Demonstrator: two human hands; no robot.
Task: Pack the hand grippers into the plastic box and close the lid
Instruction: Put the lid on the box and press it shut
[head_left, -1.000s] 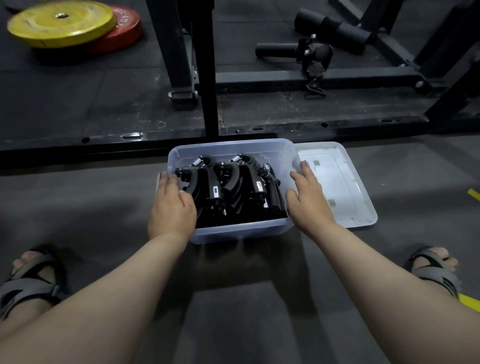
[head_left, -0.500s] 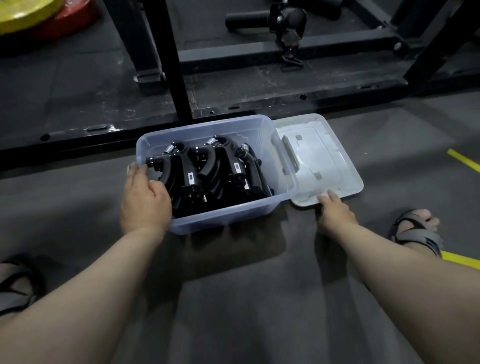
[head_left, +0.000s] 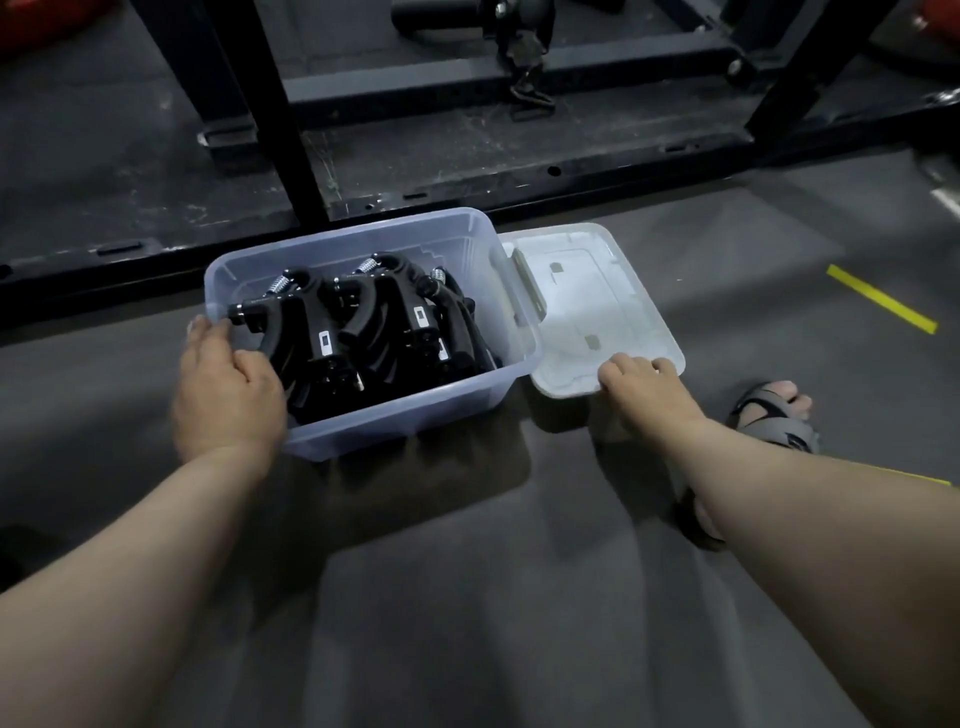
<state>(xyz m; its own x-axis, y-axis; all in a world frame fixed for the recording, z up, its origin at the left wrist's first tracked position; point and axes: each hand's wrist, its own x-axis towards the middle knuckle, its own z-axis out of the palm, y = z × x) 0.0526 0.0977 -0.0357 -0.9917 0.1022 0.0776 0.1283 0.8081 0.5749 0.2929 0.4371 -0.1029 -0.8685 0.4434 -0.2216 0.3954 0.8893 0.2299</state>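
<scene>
A clear plastic box stands on the grey floor mat, filled with several black hand grippers with steel springs. My left hand holds the box's left rim, its thumb hooked over the edge and the fingers on the outer wall. The white lid lies flat on the floor, touching the box's right side. My right hand grips the lid's near edge, fingers curled over the top.
A black steel rack frame runs across the floor just behind the box, with upright posts. My sandalled right foot is right of the lid. A yellow floor stripe lies at the far right.
My right hand left the box's right wall, moved to the lid and now grips its near edge. The left hand stayed on the box's left rim. The camera view shifted closer.
</scene>
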